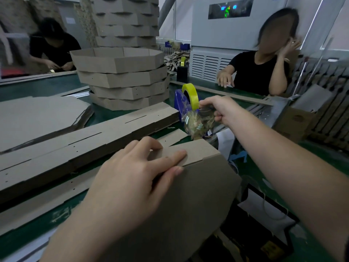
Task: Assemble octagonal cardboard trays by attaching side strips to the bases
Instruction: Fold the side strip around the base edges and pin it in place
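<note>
Your left hand (136, 178) lies flat on the cardboard base (188, 205) in front of you, fingers spread and pressing a folded side strip (192, 152) down against the base's upper edge; thumb sits on the base face, index along the strip, not a closed grip. The base tilts up toward you at the near edge of the green table (37, 89). Your right hand (219, 110) reaches forward to the blue tape dispenser (179, 104), thumb and fingers pinched on a length of clear tape (205, 112) coming off the yellow tape roll (190, 95). A crumpled wad of used tape (198, 125) hangs just below that hand, touching the dispenser front. Left of the dispenser, a pile of long flat strips (75, 144) runs diagonally across the table, slots and small holes visible. Farther left sits a flat stack of uncut bases (41, 116). Behind the strips stands a stack of finished trays (124, 80), top one open-side up, with a taller tower of trays (128, 19) behind it. Across the table a second dispenser (182, 70) with yellow tape stands near a white machine (222, 35). A person in a black shirt (260, 72) sits opposite right, one hand on the table, other raised to the head. Another person in black (52, 48) bends over work at far left. A cardboard box (296, 120) sits at right off the table edge.
</note>
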Tool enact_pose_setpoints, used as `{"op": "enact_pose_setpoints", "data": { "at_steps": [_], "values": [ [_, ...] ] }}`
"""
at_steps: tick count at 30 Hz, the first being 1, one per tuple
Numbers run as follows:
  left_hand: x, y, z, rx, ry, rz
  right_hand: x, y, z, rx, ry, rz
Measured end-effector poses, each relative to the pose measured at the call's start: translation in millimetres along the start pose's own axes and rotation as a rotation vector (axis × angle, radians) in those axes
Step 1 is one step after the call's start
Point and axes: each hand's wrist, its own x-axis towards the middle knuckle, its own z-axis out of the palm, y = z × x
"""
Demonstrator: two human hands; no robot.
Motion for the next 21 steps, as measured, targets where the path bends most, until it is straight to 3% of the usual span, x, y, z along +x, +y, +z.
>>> {"op": "enact_pose_setpoints", "data": {
  "at_steps": [4,11,21],
  "values": [
    [0,0,0,0.005,0.006,0.004,1,-2,4,0.111,0.014,0.124],
    [-1,0,0,0.000,0.008,0.004,-2,-2,-2,0.325,-0.013,0.118],
    [1,-1,1,0.016,0.015,0.004,-21,22,8,0.602,0.059,-0.228]
  ]
}}
